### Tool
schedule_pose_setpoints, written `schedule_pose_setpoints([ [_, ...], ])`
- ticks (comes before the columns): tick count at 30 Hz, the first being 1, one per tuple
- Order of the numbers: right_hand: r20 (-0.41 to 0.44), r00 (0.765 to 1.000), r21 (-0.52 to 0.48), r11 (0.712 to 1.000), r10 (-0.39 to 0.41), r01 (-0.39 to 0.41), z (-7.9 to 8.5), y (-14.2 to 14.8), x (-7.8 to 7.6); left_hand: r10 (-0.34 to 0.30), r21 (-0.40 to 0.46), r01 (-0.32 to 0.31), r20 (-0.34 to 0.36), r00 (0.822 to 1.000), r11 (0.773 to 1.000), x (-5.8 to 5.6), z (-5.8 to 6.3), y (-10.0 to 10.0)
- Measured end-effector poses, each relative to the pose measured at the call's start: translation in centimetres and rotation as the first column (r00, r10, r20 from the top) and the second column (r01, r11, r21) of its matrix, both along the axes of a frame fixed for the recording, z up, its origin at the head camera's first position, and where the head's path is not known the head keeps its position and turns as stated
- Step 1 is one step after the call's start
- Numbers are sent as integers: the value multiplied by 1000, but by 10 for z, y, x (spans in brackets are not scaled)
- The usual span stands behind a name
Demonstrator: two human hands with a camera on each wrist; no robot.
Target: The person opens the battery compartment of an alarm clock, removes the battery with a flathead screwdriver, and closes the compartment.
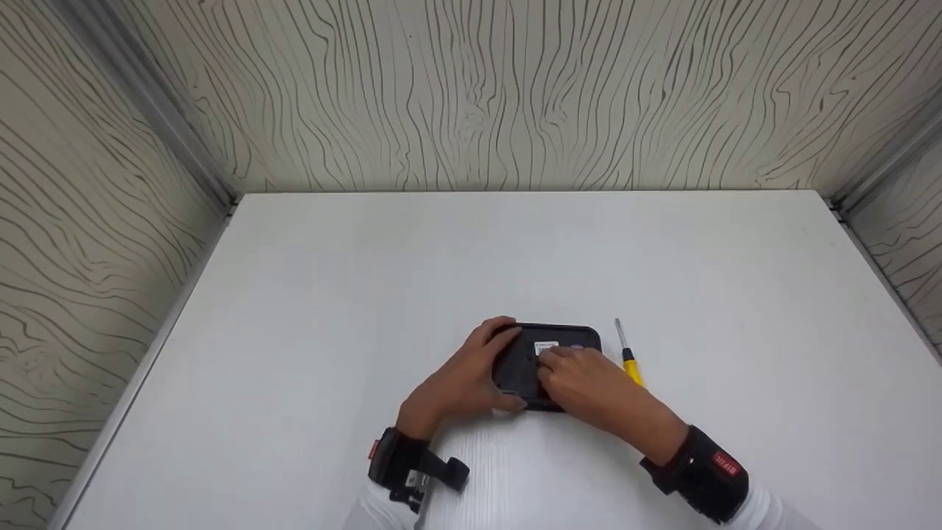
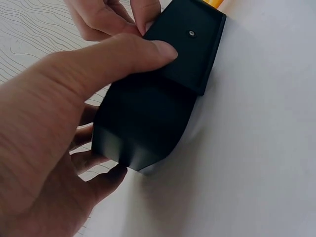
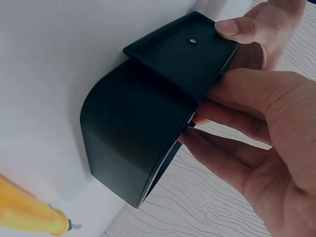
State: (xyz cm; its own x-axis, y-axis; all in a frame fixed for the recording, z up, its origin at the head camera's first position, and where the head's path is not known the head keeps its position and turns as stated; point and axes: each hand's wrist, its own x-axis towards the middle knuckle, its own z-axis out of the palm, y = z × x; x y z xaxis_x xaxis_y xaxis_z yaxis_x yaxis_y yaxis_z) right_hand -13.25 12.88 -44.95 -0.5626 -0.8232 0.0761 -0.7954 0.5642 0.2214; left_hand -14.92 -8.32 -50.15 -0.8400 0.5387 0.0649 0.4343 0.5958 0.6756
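A black plastic case (image 1: pixel 515 372) with rounded corners lies on the white table, its flat face with a white label (image 1: pixel 546 346) turned up. My left hand (image 1: pixel 471 375) grips its left end, fingers along the far edge and the thumb (image 2: pixel 160 52) on the near side wall, close to a small screw (image 2: pixel 191 33). Over the labelled face, my right hand (image 1: pixel 585 379) has bent fingers, with the tips (image 3: pixel 190 138) right at the case's edge. Those tips are partly hidden, and I cannot tell what they pinch.
Just right of the case lies a screwdriver (image 1: pixel 631 364) with a yellow handle and a metal shaft pointing away from me. The white table (image 1: pixel 331 280) ends at wood-patterned panels (image 1: pixel 478 96) at the back and both sides.
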Motion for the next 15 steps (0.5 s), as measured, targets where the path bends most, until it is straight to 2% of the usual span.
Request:
schedule_pose_setpoints([
  [9, 13, 1000, -7, 1000, 3, -3, -2, 2, 0, 1, -8, -1, 1, 1000, 1000, 0, 0, 1],
  [15, -22, 999, -45, 999, 25, -26, -7, 6, 0, 11, -14, -11, 8, 1000, 1000, 0, 0, 1],
])
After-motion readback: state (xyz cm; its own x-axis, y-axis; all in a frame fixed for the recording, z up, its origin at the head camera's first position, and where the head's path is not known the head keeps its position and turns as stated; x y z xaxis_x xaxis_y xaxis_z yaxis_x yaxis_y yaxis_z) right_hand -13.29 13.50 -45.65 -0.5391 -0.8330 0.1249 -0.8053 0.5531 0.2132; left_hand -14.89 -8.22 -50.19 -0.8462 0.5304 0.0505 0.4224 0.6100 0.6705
